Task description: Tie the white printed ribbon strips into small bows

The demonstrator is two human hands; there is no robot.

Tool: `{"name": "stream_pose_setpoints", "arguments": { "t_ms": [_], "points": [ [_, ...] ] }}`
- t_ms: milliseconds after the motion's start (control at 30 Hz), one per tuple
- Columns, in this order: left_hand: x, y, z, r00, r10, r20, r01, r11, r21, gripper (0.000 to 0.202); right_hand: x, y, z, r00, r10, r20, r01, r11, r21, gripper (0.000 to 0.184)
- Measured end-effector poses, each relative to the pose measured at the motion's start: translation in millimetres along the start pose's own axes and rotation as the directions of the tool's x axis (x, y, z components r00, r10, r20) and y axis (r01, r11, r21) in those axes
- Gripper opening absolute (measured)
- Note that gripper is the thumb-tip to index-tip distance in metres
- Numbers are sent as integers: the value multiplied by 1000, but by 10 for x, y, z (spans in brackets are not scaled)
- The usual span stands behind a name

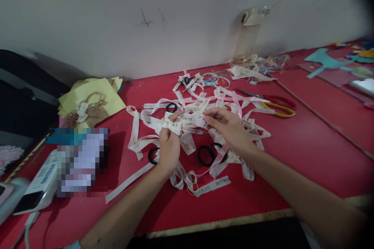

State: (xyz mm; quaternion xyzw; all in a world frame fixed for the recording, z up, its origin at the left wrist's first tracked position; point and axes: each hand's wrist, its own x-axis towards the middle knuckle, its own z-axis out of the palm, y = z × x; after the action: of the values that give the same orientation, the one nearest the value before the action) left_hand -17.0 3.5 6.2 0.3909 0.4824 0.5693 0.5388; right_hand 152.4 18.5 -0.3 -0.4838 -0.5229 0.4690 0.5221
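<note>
Bow [173, 126] of white ribbon, apparently formed, was pinched in left hand [171, 148]. Right hand [229, 126] curled just beside; whether it gripped anything, could not tell. Loose ribbons [213, 186] around both hands remained unbowed.

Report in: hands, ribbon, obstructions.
Left hand holding white ribbon bow. Right hand at printed ribbon beside it, hold unclear. Loose ribbons and black rings lying around both hands.
</note>
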Motion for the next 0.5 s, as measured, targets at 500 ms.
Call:
{"name": "stream_pose_setpoints", "arguments": {
  "t_ms": [500],
  "points": [
    [-41,-9,-26,969,193,153,-223,952,210,16,-125,-76,112,992,-110,53,106,991,79,18]
  ]
}}
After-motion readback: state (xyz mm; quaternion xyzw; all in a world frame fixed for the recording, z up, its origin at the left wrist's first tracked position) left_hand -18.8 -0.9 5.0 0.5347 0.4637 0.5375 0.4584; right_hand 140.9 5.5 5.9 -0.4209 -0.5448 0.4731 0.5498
